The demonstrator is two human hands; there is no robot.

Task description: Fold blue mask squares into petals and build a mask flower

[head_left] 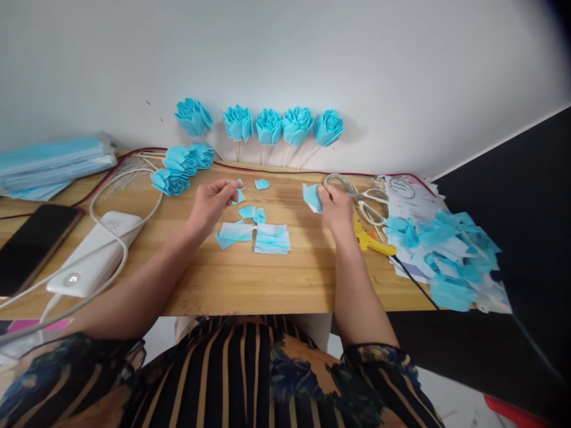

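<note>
Two hands: both bare, both pinching. The left hand nips a small blue scrap at its fingertips, and the right hand holds a folded blue piece at its 10 o'clock.
Material: thin light-blue sheet, creased, cut squarish.
Stack: pile of blue squares on the wooden desk, 6 o'clock between the hands, untouched.
Flowers: five layered blue rosettes on pale sticks, leaning on the wall at 12 o'clock.
Scissors: white-handled scissors just beside the right hand at 3 o'clock.
Writing: white power bank at 8 o'clock shows lit digits, too small to read tbh.
</note>
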